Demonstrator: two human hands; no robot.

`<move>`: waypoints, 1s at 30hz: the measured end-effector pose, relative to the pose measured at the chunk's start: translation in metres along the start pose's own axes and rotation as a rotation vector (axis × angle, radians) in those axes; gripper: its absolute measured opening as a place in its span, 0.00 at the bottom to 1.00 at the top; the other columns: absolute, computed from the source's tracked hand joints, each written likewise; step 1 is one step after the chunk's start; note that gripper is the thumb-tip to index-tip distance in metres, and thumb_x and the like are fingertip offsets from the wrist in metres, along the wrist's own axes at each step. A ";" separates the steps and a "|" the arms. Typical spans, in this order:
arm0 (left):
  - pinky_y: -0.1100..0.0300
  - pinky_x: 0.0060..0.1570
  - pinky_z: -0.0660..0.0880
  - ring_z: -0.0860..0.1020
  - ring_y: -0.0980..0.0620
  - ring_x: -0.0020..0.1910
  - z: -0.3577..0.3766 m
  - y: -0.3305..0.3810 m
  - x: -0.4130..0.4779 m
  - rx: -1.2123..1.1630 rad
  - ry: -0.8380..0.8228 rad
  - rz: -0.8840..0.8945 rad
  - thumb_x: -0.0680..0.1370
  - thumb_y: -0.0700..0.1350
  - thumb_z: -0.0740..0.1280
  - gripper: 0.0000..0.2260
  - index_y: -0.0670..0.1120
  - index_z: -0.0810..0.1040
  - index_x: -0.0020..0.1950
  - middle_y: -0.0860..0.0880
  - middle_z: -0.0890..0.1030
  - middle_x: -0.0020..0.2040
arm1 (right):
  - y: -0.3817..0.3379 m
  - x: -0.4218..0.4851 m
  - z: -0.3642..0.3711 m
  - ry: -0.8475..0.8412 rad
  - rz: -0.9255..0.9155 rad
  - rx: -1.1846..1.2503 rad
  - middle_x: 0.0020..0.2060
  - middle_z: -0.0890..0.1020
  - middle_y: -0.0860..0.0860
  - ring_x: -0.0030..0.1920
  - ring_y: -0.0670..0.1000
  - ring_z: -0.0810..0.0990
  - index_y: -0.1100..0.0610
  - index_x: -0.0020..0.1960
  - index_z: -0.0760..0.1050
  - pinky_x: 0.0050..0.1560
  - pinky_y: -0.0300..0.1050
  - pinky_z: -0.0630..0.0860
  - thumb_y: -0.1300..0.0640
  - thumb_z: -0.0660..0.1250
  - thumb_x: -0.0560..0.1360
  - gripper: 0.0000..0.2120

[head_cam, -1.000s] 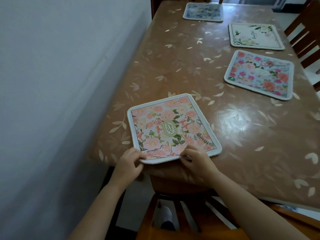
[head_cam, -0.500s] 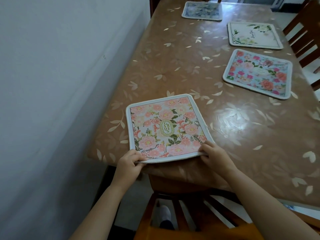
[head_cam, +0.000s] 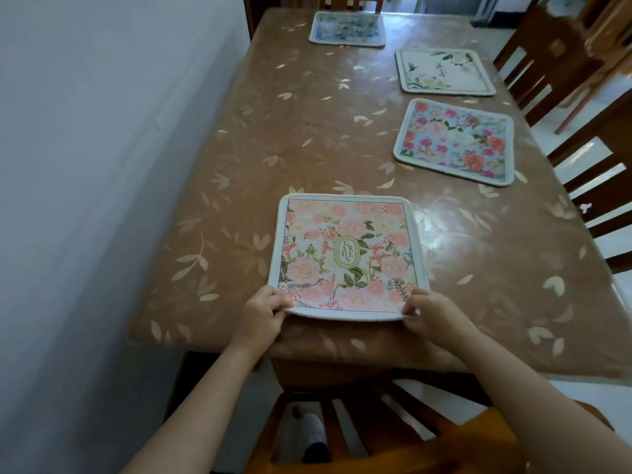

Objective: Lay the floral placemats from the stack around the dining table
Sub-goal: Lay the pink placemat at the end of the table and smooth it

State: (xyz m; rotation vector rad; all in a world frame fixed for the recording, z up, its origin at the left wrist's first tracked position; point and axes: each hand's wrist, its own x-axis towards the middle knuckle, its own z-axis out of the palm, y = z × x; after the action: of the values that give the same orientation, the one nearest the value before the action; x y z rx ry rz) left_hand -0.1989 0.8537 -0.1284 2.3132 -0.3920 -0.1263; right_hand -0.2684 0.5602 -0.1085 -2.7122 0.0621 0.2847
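Note:
A pink floral placemat (head_cam: 347,254) with a "GARDEN" oval lies at the near end of the brown leaf-patterned table (head_cam: 290,138), squared to its edge. My left hand (head_cam: 261,316) pinches the mat's near left corner. My right hand (head_cam: 432,311) pinches its near right corner. Three more mats lie on the table: a blue one with red roses (head_cam: 455,142) on the right, a white one with green leaves (head_cam: 444,71) beyond it, and a dark blue one (head_cam: 347,29) at the far end.
A pale wall (head_cam: 102,165) runs along the table's left side. Wooden chairs (head_cam: 561,63) stand along the right side and one at the far end. Below me is the slatted back of a chair (head_cam: 359,415) tucked under the near edge.
My right hand has slid from the middle of the mat's near edge to its right corner. The mat has turned from skewed to square with the table edge.

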 end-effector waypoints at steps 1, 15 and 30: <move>0.78 0.41 0.66 0.75 0.52 0.40 0.004 0.001 0.004 0.004 -0.008 0.005 0.67 0.28 0.69 0.08 0.39 0.81 0.40 0.50 0.75 0.40 | 0.002 -0.002 -0.002 -0.029 0.024 -0.011 0.46 0.80 0.55 0.46 0.56 0.78 0.62 0.42 0.79 0.46 0.45 0.74 0.63 0.68 0.69 0.03; 0.61 0.39 0.69 0.73 0.50 0.40 0.011 -0.005 -0.001 0.140 -0.174 0.139 0.64 0.27 0.68 0.13 0.45 0.73 0.34 0.52 0.72 0.36 | 0.008 -0.028 0.010 0.034 0.013 0.048 0.46 0.77 0.60 0.49 0.60 0.76 0.65 0.45 0.78 0.48 0.54 0.74 0.64 0.67 0.71 0.05; 0.57 0.41 0.70 0.74 0.48 0.43 0.007 -0.008 -0.015 0.193 -0.224 0.147 0.66 0.32 0.72 0.09 0.42 0.74 0.37 0.47 0.76 0.40 | 0.006 -0.027 0.021 -0.027 -0.050 -0.041 0.46 0.77 0.54 0.52 0.54 0.72 0.61 0.43 0.76 0.46 0.39 0.68 0.59 0.67 0.71 0.05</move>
State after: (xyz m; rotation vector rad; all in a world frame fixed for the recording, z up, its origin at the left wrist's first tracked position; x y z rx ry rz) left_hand -0.2129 0.8590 -0.1397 2.4566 -0.7138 -0.2879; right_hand -0.2988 0.5631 -0.1238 -2.7453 -0.0189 0.3109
